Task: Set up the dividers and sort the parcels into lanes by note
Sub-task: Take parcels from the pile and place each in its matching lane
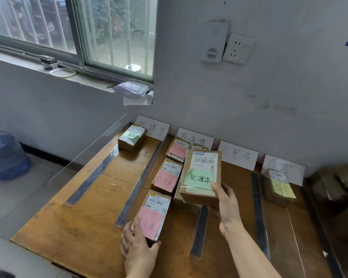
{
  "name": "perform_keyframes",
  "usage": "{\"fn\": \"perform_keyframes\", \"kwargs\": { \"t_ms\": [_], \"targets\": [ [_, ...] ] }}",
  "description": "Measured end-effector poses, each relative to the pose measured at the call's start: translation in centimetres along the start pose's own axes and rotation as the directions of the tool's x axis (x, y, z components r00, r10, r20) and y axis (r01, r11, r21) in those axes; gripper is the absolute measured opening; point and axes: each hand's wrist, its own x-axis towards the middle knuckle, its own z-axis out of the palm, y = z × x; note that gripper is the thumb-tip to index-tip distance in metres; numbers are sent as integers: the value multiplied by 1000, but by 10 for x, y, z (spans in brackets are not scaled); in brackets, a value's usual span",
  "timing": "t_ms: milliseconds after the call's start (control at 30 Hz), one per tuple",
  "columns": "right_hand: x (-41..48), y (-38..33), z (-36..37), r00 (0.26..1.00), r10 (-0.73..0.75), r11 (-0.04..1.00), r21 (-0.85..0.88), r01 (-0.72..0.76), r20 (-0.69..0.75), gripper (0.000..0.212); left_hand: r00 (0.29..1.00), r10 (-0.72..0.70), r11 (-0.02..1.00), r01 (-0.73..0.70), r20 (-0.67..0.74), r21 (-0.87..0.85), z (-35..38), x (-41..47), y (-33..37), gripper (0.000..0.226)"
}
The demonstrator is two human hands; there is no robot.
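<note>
- White paper sign (152, 128) on wall, leftmost: handwritten 处理中.
- Second white paper sign (195, 138): 待处理, lower edge hidden by boxes.
- Third white paper sign (237, 155): 已完成.
- Fourth white paper sign (282, 167): 异常, partly covered.
- Green sticky note (199, 178) on raised brown cardboard box (189, 163): 处理中.
- Pink sticky note (148, 222) on nearest brown cardboard box (158, 203): 待处理.
- White shipping label (159, 201) on same box: digits seem to start 2106 0020.
- Second pink sticky note (165, 181), box behind: 待处理.
- Yellow sticky note (282, 188), rightmost box: 异常.
- Barcode labels elsewhere: print too small to read.

Wooden table (84, 227) with parcels (132, 140), dividers (92, 175)
</note>
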Motion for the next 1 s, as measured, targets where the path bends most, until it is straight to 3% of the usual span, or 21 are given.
{"fn": "perform_keyframes", "kwargs": {
  "t_ms": [233,367,433,500,600,700,767,833,1000],
  "targets": [
    [2,2,-8,998,5,1000,-26,-3,65,52,998,48,988,-53,33,143,1,2,10,109],
    [1,-4,0,993,-6,999,-47,12,118,52,964,266,944,-263,11,200,-10,-14,18,100],
    [0,-8,10,989,-20,999,-47,27,144,52,886,459,888,-455,-73,63,-18,-18,19,86],
    [-1,-12,24,984,-21,999,-39,28,176,48,850,516,834,-526,-102,-165,-35,-19,28,70],
    [-3,-16,48,972,-10,999,-32,18,236,46,888,437,759,-449,-141,-472,-71,-8,52,85],
    [-5,-19,76,960,-10,999,-41,22,279,46,898,428,664,-385,-96,-641,-103,14,69,94],
    [-3,-19,95,952,-9,999,-45,24,305,38,900,434,630,-339,-45,-699,-120,28,73,84],
    [1,-19,115,951,-2,998,-60,22,310,40,907,422,607,-297,-18,-737,-137,43,77,63],
    [24,-16,173,947,14,998,-65,7,320,42,922,388,601,-250,3,-759,-166,102,77,38]
  ]
}}
